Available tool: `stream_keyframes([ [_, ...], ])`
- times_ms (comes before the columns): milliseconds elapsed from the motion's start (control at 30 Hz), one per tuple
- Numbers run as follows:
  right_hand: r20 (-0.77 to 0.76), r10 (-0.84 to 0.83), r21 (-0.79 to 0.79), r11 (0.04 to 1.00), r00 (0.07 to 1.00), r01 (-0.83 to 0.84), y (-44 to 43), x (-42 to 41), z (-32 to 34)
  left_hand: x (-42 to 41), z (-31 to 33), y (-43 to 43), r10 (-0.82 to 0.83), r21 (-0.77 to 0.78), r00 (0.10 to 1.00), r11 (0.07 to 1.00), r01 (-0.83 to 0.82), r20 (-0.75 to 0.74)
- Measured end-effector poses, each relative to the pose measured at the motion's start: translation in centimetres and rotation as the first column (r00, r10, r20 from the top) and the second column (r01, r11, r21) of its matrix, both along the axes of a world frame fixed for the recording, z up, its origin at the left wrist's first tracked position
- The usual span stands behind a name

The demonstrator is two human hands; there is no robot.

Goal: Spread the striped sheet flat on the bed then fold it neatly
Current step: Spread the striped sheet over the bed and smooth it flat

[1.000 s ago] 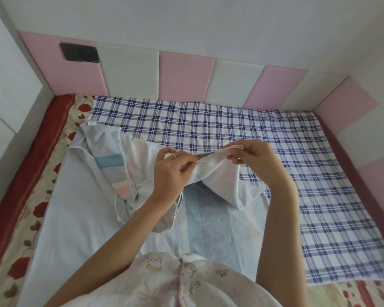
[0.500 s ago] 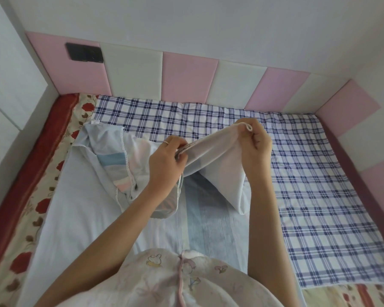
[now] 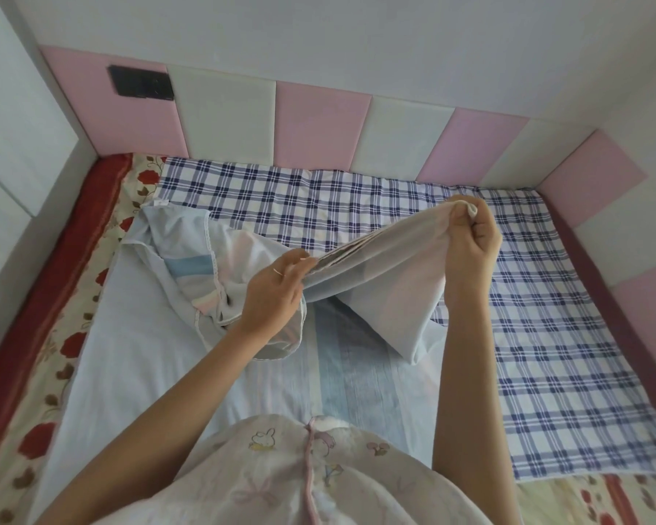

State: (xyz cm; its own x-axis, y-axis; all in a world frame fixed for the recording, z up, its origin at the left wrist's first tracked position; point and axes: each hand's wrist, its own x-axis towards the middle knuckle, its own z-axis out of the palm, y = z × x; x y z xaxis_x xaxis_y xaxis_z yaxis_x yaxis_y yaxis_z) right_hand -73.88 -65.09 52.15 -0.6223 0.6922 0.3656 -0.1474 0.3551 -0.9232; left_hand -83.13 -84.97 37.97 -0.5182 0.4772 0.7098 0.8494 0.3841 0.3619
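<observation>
Indoors, plaid-covered bed, pink-and-white padded walls, left hand and right hand pinching striped sheet.

Left grip and right grip both pinch, right raised higher

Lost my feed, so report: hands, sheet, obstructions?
Left hand, right hand both pinching striped sheet edge, raised between them. Sheet bunched, not flat yet. Nothing blocking on plaid cover.
</observation>
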Motion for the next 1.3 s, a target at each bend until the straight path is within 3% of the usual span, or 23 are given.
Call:
stream_keyframes([
  [200,-0.014,0.064,-0.005,0.998,0.998,-0.064,-1.0,-0.4,0.5,0.3,-0.3,1.8,-0.088,-0.017,0.995,0.996,0.087,-0.047],
  [333,-0.014,0.124,0.022,0.992,0.992,-0.124,-1.7,-0.7,1.0,1.3,0.8,3.5,0.044,0.131,0.999,0.990,-0.045,0.009],
  [467,-0.032,0.127,0.006,0.992,0.991,-0.127,-2.2,-0.6,1.1,1.5,1.2,4.9,0.222,0.168,0.969,0.957,-0.237,0.104],
  [667,-0.043,0.163,0.000,0.987,0.986,-0.163,-2.5,-0.3,1.4,1.6,2.8,6.4,0.231,0.252,0.939,0.922,-0.295,0.255],
  [900,-0.032,0.098,-0.057,0.993,0.995,-0.099,-1.5,0.0,1.4,2.1,3.6,6.1,0.039,0.280,0.984,0.956,-0.087,0.174],
  [1300,-0.006,0.136,-0.048,0.989,0.991,-0.137,-2.7,-0.3,1.5,2.2,4.0,6.7,0.278,0.241,0.946,0.919,-0.313,0.169],
])
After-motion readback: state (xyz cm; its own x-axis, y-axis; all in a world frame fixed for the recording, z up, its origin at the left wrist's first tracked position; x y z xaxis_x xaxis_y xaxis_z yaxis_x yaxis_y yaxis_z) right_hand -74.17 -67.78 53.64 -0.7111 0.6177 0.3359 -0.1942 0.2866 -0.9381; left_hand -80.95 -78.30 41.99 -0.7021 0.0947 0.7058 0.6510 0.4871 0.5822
